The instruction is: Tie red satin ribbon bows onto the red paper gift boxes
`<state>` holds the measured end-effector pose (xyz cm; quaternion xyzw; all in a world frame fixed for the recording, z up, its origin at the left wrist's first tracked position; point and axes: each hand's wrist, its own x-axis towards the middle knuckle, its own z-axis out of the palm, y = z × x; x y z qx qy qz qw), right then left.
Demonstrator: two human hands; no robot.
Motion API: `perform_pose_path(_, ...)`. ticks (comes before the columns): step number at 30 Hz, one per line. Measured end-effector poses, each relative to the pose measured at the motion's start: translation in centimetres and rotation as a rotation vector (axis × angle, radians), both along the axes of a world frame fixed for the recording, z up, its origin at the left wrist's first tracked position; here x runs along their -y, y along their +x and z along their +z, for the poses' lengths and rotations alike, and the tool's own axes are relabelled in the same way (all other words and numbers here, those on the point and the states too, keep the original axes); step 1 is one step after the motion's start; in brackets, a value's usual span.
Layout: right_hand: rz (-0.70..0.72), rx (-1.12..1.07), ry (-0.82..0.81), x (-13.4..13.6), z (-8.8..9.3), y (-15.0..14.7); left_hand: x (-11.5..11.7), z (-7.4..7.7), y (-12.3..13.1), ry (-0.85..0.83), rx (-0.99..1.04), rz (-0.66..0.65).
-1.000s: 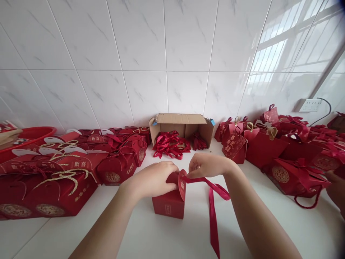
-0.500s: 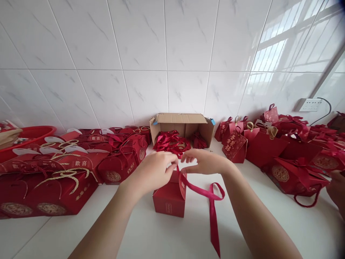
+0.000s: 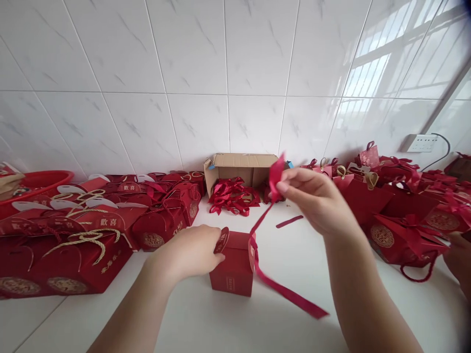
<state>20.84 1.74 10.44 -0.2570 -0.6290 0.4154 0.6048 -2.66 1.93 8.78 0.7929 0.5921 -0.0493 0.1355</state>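
A small red gift box [image 3: 232, 277] stands upright on the white table in front of me. My left hand [image 3: 189, 250] grips its left side by the rounded flap, thumb below and fingers behind. A dark pink ribbon [image 3: 290, 293] is looped through the right flap of the box; one tail runs down onto the table at the right. The other tail rises to my right hand [image 3: 316, 198], which pinches its end between thumb and fingers, above and to the right of the box.
An open cardboard box [image 3: 243, 161] with bundled red ribbons [image 3: 235, 196] lies against the tiled wall. A loose ribbon strip [image 3: 289, 221] is on the table. Rows of red gift boxes [image 3: 106, 262] stand left, more boxes [image 3: 399, 240] right. Another person's hand [image 3: 458, 260] shows at the right edge.
My right hand has moved up and to the right, drawing one ribbon tail with it. My left hand has gone down to the box's left flap. The lower tail has straightened out.
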Motion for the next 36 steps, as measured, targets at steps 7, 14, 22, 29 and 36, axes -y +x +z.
perform_pose_path(7, -0.128, -0.121, 0.029, 1.0, 0.6, 0.7, -3.3, -1.3, -0.4, 0.104, 0.153, 0.011)
perform_pose_path(14, -0.043, 0.317, -0.361, -4.3, -3.3, -3.3, -4.3, -1.1, 0.1, 0.068, 0.34, 0.04)
perform_pose_path(22, 0.1, 0.563, -0.481, -5.5, -5.5, -4.8, -4.0, -1.1, 0.0, 0.036, 0.376, 0.046)
perform_pose_path(29, 0.141, 0.592, -0.503, -5.9, -6.0, -5.0, -4.2, -1.3, -0.1, 0.039, 0.342, 0.056)
perform_pose_path(36, 0.131, 0.592, -0.5, -6.1, -6.0, -4.8, -4.2, -1.3, -0.1, 0.034, 0.335, 0.043)
